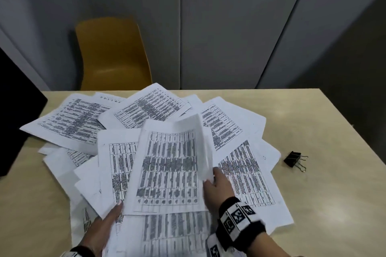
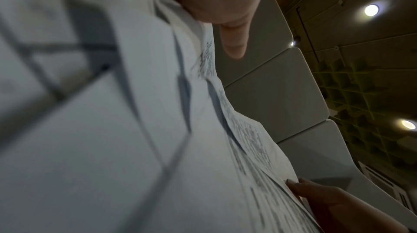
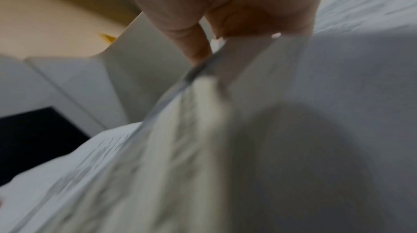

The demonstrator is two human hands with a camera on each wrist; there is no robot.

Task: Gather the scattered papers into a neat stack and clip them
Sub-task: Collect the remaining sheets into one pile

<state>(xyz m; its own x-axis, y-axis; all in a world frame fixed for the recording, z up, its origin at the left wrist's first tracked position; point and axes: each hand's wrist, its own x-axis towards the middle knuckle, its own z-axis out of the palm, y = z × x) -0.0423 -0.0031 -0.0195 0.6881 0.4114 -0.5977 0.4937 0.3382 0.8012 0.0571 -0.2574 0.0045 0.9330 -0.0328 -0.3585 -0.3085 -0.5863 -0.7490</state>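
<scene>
Pinching sheet (image 1: 167,169) — long axis running away — right hand (image 1: 217,190).

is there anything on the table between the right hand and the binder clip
Nothing solid. Between the right hand, which pinches a lifted sheet, and the binder clip lie only flat scattered papers and bare table. The clip sits clear of the papers, past their right edge. The left hand holds the gathered sheets.

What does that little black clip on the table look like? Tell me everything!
The black binder clip is small, with a dark folded body and two thin silver wire handles that look like metal. It lies on its side on the pale wooden table, off to the right of the scattered papers. Nothing touches it but the table; neither hand is near.
</scene>
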